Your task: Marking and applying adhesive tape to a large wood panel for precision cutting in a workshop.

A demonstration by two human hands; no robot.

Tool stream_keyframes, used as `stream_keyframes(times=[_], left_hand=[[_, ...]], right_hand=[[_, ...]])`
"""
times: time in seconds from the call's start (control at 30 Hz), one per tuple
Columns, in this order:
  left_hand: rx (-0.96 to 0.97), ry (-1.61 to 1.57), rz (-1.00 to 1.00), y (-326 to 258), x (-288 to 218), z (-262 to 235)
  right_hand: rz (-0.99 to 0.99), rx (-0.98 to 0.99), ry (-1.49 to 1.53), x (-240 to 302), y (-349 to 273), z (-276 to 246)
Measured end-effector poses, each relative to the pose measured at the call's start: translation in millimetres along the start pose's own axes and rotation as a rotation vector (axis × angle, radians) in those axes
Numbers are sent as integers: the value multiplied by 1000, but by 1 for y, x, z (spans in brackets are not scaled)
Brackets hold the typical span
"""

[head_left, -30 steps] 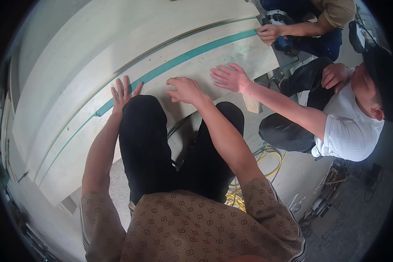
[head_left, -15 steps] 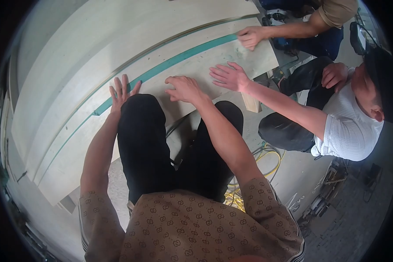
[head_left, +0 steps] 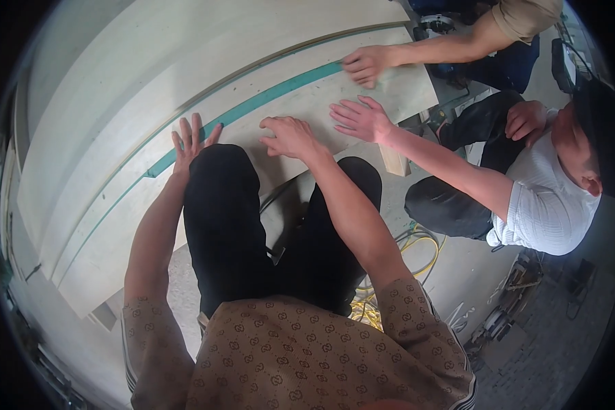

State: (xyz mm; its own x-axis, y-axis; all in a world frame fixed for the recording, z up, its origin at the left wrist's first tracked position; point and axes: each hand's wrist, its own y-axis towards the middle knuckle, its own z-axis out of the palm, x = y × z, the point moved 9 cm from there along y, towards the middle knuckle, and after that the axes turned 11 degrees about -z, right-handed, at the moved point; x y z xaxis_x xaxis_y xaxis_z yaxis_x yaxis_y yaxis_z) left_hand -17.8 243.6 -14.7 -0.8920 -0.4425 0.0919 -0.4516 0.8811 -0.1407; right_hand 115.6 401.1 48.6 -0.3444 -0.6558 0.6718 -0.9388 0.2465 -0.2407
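Note:
A long pale board (head_left: 116,236) runs across in front of me, with a green strip (head_left: 273,93) along it. My left hand (head_left: 192,142) lies with fingers spread on the board, across the strip, beside my left knee. Resting on the board nearer to me, my right hand (head_left: 291,135) has its fingers apart and slightly bent, with nothing in them. A co-worker's hand (head_left: 365,66) is at the right end of the strip; whether it grips the strip is unclear. Another person's open hand (head_left: 363,117) lies flat on the board, right of mine.
Large pale sheets (head_left: 150,51) lie beyond the strip. A person in a white shirt (head_left: 550,184) crouches at the right. Below them, a yellow cable (head_left: 427,253) is coiled on the floor. A wooden block (head_left: 394,159) stands under the board's right part.
The co-worker's hand at the strip has moved left along the board, and the visible green now ends farther left, at that hand. My own hands have hardly moved.

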Motion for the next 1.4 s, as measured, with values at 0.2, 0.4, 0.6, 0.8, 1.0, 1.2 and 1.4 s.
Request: stream_keyframes(times=[0.2, 0.4, 0.6, 0.8, 1.0, 1.2, 1.4], left_hand=[[27, -23, -3, 1, -3, -11], [247, -10, -60, 1, -1, -4], [264, -20, -66, 2, -2, -5], [272, -20, -76, 2, 0, -3], [259, -54, -78, 2, 0, -10], [-5, -190, -56, -6, 12, -18], [-142, -227, -529, -56, 44, -11]], right_hand=[[0, 2, -18, -2, 1, 2], [-39, -8, -55, -3, 2, 3], [-3, -1, 3, -5, 0, 3], [-33, -6, -42, -1, 1, 3], [-57, 168, -68, 12, 0, 27], [-284, 110, -283, 37, -8, 48], [-405, 233, -611, 59, -43, 91]])
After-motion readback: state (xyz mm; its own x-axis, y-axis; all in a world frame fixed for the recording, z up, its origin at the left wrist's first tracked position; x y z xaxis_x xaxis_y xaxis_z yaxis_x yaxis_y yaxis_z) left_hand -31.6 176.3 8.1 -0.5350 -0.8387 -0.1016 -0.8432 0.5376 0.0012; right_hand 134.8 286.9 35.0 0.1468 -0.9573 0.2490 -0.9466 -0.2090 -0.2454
